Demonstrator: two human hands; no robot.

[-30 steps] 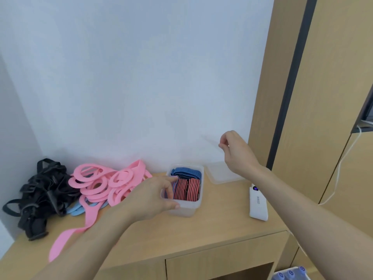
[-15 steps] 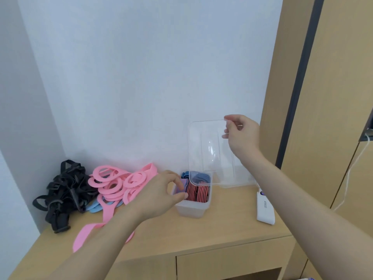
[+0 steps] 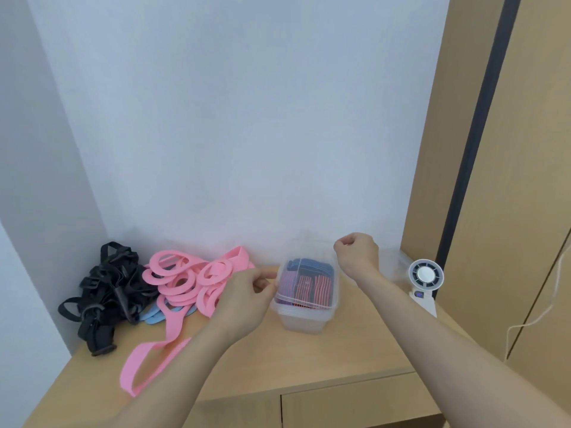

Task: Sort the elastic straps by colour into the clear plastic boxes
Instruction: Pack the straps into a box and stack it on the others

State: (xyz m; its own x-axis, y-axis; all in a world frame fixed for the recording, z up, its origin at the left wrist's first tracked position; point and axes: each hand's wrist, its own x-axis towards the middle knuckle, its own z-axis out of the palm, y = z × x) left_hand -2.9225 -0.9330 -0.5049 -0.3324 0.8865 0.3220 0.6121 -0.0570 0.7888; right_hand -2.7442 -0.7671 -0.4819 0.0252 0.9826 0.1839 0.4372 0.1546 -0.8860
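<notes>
Two lid (image 3: 303,304) edges pinched: left hand (image 3: 247,293), right hand (image 3: 357,254); pink straps (image 3: 185,279) crowd left.

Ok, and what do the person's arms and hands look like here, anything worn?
Both forearms are bare right to the frame's lower edge, with no sleeve in view. The left hand and right hand have no gloves, and neither wrist carries a watch or band. No ring shows on the visible fingers, though they are slightly blurred.
</notes>
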